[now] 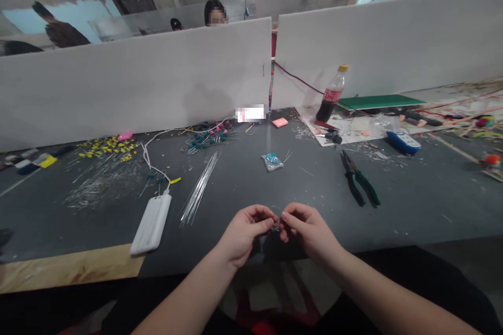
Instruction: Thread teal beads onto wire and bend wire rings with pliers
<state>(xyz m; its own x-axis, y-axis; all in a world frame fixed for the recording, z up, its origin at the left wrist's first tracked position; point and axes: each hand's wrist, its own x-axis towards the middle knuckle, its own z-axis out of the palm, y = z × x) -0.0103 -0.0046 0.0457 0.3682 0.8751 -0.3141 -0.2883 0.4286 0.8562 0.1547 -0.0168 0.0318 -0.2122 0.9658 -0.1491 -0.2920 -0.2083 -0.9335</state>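
Observation:
My left hand (255, 225) and my right hand (302, 222) meet over the front edge of the dark table, both pinched closed. Between them runs a thin bent wire (277, 207), arching up from the fingertips. A small greenish bit shows by the left fingers, too small to name. Beyond my hands lies a small clear plastic bag (272, 162) with teal pieces inside. A bundle of straight metal wires (200, 188) rests to the left. Off to the right are pliers (358, 180) with dark green handles, their jaws pointing away from me.
A white power bank (151, 224) with a cable lies at left. Behind it are yellow-tipped wires (106, 149) and teal-tipped wires (208, 138). A cola bottle (332, 95) and a blue-and-white device (403, 143) stand right. White partitions (137, 84) close the back; people are beyond.

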